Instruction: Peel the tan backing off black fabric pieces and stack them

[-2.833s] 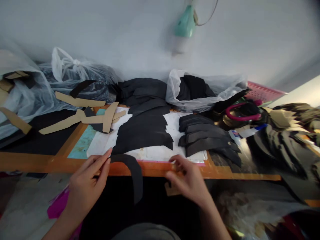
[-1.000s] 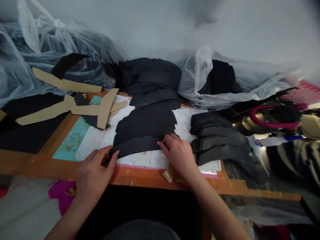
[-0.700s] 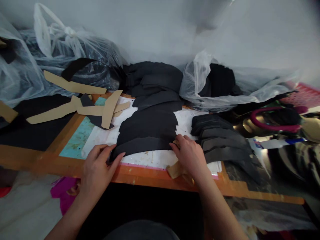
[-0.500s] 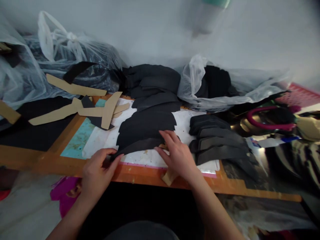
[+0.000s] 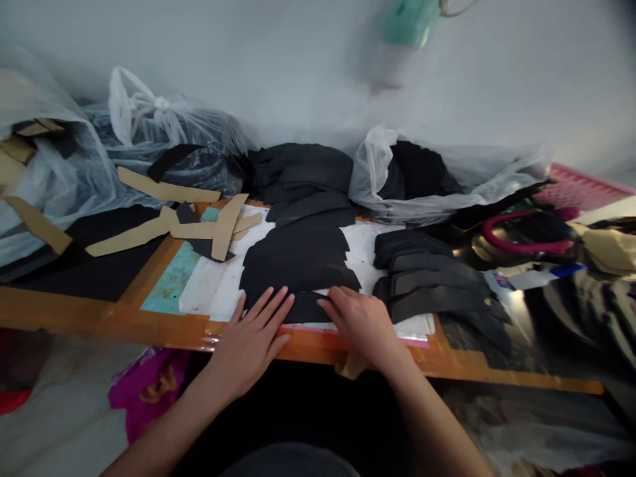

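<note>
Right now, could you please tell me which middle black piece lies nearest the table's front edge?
The frontmost black strip, showing between the left hand and right hand; the other middle black pieces overlap one another farther back.

light: dim, cool | glare: taped table edge [image 5: 211, 339] | wall [image 5: 278, 59]: soft shadow | borders: blurred

The head camera, worn by the person, looks forward and down from above the near edge of the table [image 5: 169, 330], which crosses the view with a slant down to the right. It is close enough for both forearms to enter from below, the left hand [image 5: 251, 348] and right hand [image 5: 365, 324] around mid-view. Past the far edge, the wall [image 5: 258, 59] fills the top.
</note>
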The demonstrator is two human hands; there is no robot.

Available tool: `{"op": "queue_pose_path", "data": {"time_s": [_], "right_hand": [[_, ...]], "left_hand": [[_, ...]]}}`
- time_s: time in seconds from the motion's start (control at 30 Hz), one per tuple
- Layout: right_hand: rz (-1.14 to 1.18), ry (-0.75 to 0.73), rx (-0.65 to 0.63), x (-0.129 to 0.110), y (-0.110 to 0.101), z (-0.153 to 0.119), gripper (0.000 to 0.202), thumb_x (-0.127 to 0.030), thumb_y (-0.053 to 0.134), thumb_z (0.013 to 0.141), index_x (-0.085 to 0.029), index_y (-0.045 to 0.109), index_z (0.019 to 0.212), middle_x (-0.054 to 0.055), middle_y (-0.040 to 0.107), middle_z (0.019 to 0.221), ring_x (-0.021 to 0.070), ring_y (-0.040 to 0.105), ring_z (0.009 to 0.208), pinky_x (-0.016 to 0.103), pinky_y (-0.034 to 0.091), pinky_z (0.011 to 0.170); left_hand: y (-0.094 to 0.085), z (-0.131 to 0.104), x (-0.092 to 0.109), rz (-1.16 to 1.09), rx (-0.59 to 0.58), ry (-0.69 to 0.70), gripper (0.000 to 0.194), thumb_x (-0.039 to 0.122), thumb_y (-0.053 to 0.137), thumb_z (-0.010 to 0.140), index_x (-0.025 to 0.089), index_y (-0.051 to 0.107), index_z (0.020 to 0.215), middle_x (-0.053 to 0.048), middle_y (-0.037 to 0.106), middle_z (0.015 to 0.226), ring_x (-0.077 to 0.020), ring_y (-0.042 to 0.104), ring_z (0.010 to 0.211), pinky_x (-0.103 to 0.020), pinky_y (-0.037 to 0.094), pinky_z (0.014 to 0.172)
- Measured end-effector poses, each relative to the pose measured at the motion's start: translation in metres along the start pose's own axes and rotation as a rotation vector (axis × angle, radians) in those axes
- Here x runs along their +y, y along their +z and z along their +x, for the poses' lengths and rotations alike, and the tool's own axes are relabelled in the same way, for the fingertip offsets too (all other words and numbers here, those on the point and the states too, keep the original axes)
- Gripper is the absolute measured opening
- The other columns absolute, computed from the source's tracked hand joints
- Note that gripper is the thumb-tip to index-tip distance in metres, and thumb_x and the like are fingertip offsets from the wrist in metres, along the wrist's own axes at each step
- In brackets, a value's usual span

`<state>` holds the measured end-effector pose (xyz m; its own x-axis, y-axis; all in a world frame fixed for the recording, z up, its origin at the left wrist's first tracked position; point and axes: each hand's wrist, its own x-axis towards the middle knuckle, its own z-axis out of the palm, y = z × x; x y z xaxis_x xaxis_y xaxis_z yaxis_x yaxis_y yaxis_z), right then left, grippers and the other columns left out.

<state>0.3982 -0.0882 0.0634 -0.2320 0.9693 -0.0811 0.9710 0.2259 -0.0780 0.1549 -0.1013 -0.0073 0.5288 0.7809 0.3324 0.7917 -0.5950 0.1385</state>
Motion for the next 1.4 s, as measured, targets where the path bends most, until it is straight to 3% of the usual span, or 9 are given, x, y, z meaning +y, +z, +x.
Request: {"op": "queue_pose_path", "data": {"time_s": [0.1,0.3,0.4,0.5,0.67,0.9,1.03,1.23,1.4], "right_hand": [[-0.128,0.205,0.073,0.038,-0.007,-0.027,0.031,-0.042,0.051,0.105,-0.022,0.065,0.085,0.004,0.073,0.079,0.0193,0.066,0.061,0.030,0.021,0.053],[-0.185,0.610,0.129,0.158,-0.027,-0.084,0.041,-0.061,0.048,0.100,-0.028,0.069,0.089,0.015,0.072,0.080,0.0253,0.066,0.064,0.037,0.035,0.057],[-0.218,0.684,0.200,0.174,-0.019,-0.087,0.049,-0.058,0.050,0.099,-0.020,0.065,0.126,0.023,0.070,0.112,0.0328,0.070,0.083,0.040,0.041,0.061],[-0.177,0.684,0.346,0.153,-0.008,-0.081,0.065,-0.056,0.054,0.097,-0.014,0.051,0.146,0.025,0.064,0.128,0.0369,0.070,0.092,0.041,0.046,0.064],[0.112,0.373,0.502,0.081,-0.008,-0.066,0.039,-0.046,0.056,0.098,-0.019,0.067,0.124,0.014,0.070,0.116,0.0275,0.070,0.090,0.036,0.051,0.073],[0.531,0.015,0.322,-0.001,-0.004,-0.039,0.024,-0.033,0.059,0.099,-0.018,0.071,0.114,0.007,0.073,0.097,0.0189,0.071,0.080,0.028,0.050,0.071],[0.719,-0.084,0.224,-0.032,0.006,-0.028,0.020,-0.031,0.063,0.096,-0.019,0.074,0.106,0.006,0.075,0.094,0.0190,0.071,0.082,0.028,0.050,0.074],[1.043,-0.032,0.221,-0.076,0.029,-0.004,0.018,-0.031,0.067,0.092,-0.020,0.079,0.099,0.006,0.078,0.093,0.0182,0.070,0.083,0.028,0.050,0.077],[1.305,0.054,0.241,-0.085,0.043,0.005,0.017,-0.030,0.066,0.089,-0.017,0.075,0.085,0.004,0.075,0.081,0.0178,0.067,0.075,0.028,0.050,0.071]], "left_hand": [[-0.001,-0.008,-0.016,0.029,-0.015,-0.018,0.056,0.042,0.046,0.102,0.021,0.044,0.154,-0.012,0.052,0.155,-0.0300,0.050,0.143,-0.055,0.032,0.122],[-0.023,0.025,-0.102,0.077,0.237,-0.276,0.043,0.040,0.049,0.098,0.015,0.065,0.130,-0.019,0.060,0.142,-0.0341,0.058,0.130,-0.047,0.046,0.109],[-0.026,0.051,-0.129,0.129,0.056,-0.448,0.048,0.048,0.051,0.095,0.011,0.066,0.123,-0.022,0.068,0.124,-0.0364,0.065,0.114,-0.044,0.051,0.095],[-0.029,0.064,-0.133,0.212,-0.145,-0.516,0.041,0.044,0.047,0.095,0.012,0.070,0.104,-0.016,0.073,0.102,-0.0339,0.070,0.097,-0.039,0.050,0.083],[-0.033,0.063,-0.123,0.275,-0.169,-0.554,0.038,0.031,0.046,0.092,0.010,0.066,0.115,-0.021,0.072,0.105,-0.0347,0.071,0.090,-0.039,0.048,0.074],[-0.039,0.053,-0.127,0.120,-0.170,-0.497,0.028,0.027,0.048,0.089,0.008,0.068,0.092,-0.022,0.071,0.095,-0.0411,0.071,0.092,-0.049,0.051,0.080],[-0.043,0.046,-0.121,-0.170,0.112,-0.732,0.030,0.032,0.051,0.088,0.009,0.068,0.096,-0.013,0.073,0.089,-0.0364,0.072,0.100,-0.047,0.053,0.089],[-0.025,0.022,-0.040,-1.039,0.424,-0.930,0.036,0.045,0.067,0.079,0.017,0.060,0.100,-0.008,0.076,0.082,-0.0240,0.077,0.079,-0.035,0.061,0.071],[-0.023,-0.001,0.027,-1.352,0.376,-0.950,0.037,0.043,0.077,0.076,0.022,0.050,0.089,0.002,0.069,0.068,-0.0160,0.069,0.060,-0.026,0.056,0.058]]}}
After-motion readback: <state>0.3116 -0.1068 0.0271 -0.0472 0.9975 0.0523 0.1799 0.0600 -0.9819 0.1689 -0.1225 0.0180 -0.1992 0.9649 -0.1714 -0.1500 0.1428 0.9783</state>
